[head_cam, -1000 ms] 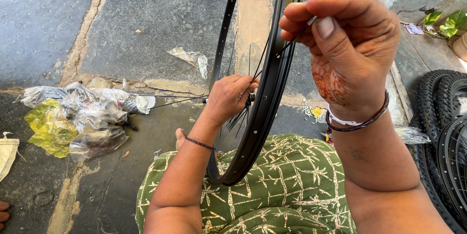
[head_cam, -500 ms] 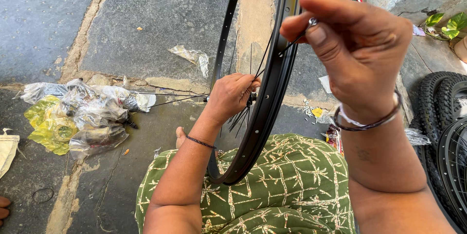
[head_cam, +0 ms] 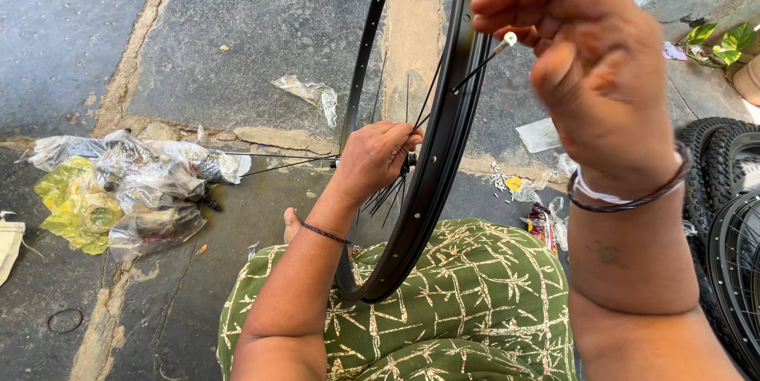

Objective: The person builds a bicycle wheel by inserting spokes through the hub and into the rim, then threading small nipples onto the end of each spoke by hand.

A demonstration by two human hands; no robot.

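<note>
Black bicycle rim propped upright on lap; left hand closed around hub-end spokes at six o'clock, right hand pinching spoke tip at one o'clock for threading.

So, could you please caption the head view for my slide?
Left hand grips spokes inside black rim; right hand pinches one spoke's tip.
</note>
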